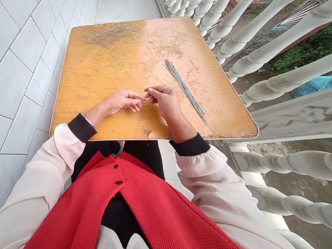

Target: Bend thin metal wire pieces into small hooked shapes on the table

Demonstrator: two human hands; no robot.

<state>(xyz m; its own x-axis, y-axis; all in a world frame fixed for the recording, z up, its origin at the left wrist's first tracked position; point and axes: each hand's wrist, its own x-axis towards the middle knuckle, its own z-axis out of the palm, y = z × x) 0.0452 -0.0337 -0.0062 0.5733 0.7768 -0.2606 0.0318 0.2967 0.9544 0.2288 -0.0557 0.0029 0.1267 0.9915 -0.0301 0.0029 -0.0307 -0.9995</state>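
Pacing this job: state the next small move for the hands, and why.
Probably curve the short wire pinched between the left hand and right hand: both hands are on it, and the curved wire pieces nearby suggest that shape, unlike the straight wire bundle.

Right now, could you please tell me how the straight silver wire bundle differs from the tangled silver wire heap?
The straight bundle of thin silver wires lies parallel, while the tangled heap of silver wire is crossed and bent. The bundle lies diagonally beside the right hand; the heap sits at the far left of the orange wooden tabletop. Both are thin wire.
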